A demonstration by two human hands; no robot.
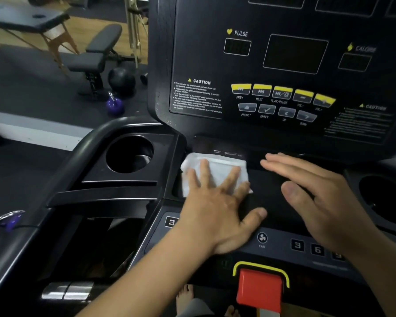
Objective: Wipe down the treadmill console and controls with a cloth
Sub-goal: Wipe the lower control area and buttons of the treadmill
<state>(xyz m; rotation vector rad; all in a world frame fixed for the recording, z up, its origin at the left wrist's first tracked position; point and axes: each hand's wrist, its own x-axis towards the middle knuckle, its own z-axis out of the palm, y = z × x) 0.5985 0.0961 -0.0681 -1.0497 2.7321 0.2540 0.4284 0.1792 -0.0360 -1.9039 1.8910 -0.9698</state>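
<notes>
The left hand (215,207) presses a white cloth (217,172) flat on the treadmill console (284,193), fingers spread. The right hand (316,188) hovers beside it, fingers together, holding nothing.

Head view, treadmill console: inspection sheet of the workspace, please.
Surface: black console, displays dark; shelf below it being wiped.
Job's things: white cloth flat on the shelf.
Clutter: left cup holder looks empty; red safety key in front.
Grips: left hand spread flat, pressing the cloth; right hand open, holding nothing.
Cables: nothing seen.
Surroundings: weight bench, black ball, purple kettlebell.
</notes>
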